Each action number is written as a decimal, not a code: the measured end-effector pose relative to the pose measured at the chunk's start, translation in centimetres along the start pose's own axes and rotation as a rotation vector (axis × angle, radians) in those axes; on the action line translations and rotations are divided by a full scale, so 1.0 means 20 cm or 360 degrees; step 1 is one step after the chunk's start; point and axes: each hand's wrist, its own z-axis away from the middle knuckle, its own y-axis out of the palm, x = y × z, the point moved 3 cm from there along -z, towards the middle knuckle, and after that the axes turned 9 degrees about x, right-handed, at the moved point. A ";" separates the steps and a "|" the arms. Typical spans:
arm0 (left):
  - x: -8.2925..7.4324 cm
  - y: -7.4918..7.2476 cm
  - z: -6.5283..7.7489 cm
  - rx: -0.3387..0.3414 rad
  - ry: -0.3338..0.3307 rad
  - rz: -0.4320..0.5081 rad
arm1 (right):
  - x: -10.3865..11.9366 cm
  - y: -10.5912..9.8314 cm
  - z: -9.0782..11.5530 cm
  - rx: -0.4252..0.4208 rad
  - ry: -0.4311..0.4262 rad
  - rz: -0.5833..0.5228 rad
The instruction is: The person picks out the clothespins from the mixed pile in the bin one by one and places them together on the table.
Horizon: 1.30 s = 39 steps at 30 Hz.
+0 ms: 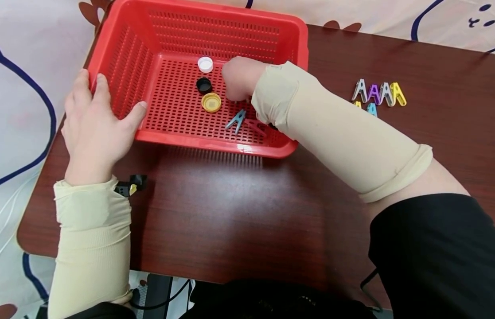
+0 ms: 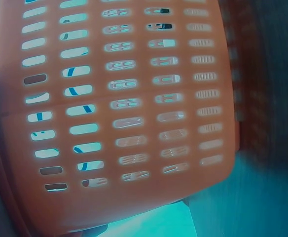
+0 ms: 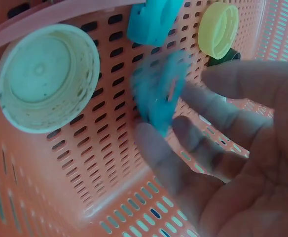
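Note:
My left hand [image 1: 97,130] rests on the left end of a red plastic basket [image 1: 215,144], fingers spread at its rim. The left wrist view shows only the basket's slotted outer wall [image 2: 97,111]. My right hand [image 1: 243,77] is inside the basket; its fingers [image 3: 163,153] are spread and loosely bent in the right wrist view. By their tips is a motion-blurred blue clothespin [image 3: 161,94]; whether they touch is unclear. Nearby lie a light-blue clothespin [image 1: 236,120], a pink clothespin [image 1: 255,127], and white [image 1: 205,64], black [image 1: 204,85] and yellow [image 1: 211,103] caps.
Another pale cap [image 3: 48,79] shows close up in the right wrist view. On the brown table [image 1: 223,212], right of the basket, stand several clothespins, among them a yellow one [image 1: 398,94] and a purple one [image 1: 373,94]. My right forearm partly covers that group.

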 end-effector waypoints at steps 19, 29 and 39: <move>0.00 0.01 -0.01 0.0012 0.0040 -0.0002 | -0.04 -0.01 -0.02 -0.0161 0.0177 -0.0195; 0.03 0.03 -0.01 0.0017 0.0032 0.0004 | -0.02 0.02 -0.09 -0.0123 0.0187 -0.0228; 0.03 0.04 -0.04 0.0031 0.0042 -0.0004 | -0.07 -0.01 -0.07 -0.0238 -0.0032 -0.0488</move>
